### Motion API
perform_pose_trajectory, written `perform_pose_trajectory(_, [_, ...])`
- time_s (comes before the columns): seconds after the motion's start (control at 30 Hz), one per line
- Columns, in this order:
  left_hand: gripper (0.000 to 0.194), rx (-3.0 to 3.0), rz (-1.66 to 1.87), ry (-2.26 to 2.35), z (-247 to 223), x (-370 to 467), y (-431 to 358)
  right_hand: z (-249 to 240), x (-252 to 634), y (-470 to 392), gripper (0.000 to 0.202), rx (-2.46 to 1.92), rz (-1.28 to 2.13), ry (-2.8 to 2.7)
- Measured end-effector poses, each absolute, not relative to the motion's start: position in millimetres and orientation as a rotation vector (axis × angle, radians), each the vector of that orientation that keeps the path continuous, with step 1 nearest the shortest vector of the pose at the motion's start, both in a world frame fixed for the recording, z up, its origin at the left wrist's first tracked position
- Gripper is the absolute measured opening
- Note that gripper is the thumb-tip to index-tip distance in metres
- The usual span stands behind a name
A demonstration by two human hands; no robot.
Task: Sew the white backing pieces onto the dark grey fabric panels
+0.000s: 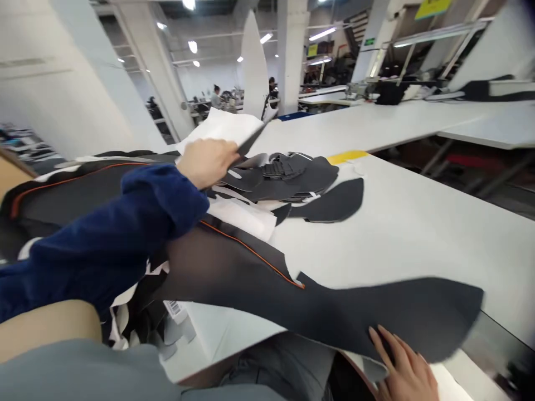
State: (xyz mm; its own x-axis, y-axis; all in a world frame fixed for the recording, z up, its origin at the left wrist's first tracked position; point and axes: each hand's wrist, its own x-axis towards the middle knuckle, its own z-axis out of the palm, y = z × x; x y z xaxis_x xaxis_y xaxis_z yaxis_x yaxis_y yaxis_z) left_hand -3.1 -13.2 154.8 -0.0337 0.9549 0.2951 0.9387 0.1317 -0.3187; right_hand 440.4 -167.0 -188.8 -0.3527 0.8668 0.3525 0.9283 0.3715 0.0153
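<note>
My left hand [209, 161], in a dark blue sleeve, is closed around a dark grey cut piece [251, 139]. Pale, white-backed material [254, 67] stands up behind that hand; whether it is the same piece I cannot tell. A long dark grey panel [334, 303] with an orange piping line [251, 250] stretches across the near table edge. On the panel's right part, my right hand [405, 362] lies with fingers stretched and slightly apart. Its thumb is hidden. A pale underside shows at the panel's edge beside those fingers.
Dark cut pieces [330, 203] lie piled on the white table [418, 223], near a yellow strip [346, 157]. Another orange-lined dark panel [75, 186] rests at left. Scraps [140, 312] hang below it. Pillars, more tables and people stand farther back.
</note>
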Motion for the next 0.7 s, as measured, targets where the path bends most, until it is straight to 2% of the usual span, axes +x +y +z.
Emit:
perform_pose_trajectory(0.1, [0.04,-2.398,0.275,-1.805,88,62,-23,-181,431,-175,0.064,-1.687,-0.33,-2.393])
perform_pose_trajectory(0.2, [0.037,-2.989,0.656,-1.44,6,101,-38,-176,433,-180,0.062,-1.729,-0.301,-2.429])
perform_pose_trajectory(0.27, [0.03,-3.025,0.683,-1.397,-42,113,-45,-176,439,-183,0.059,-1.745,-0.274,-2.426])
perform_pose_trajectory(0.33, [0.036,-2.99,0.53,-1.421,-75,118,-47,-178,445,-184,0.055,-1.746,-0.26,-2.41])
perform_pose_trajectory(0.4, [0.045,-2.964,0.428,-1.443,-91,122,-43,-182,450,-184,0.053,-1.713,-0.271,-2.409])
perform_pose_trajectory(0.53, [0.054,-2.895,0.465,-1.544,-96,139,-25,-186,453,-180,0.052,-1.618,-0.316,-2.436])
perform_pose_trajectory(0.7, [0.088,-2.895,0.717,-1.562,-99,163,2,-181,449,-183,0.054,-1.627,-0.287,-2.457])
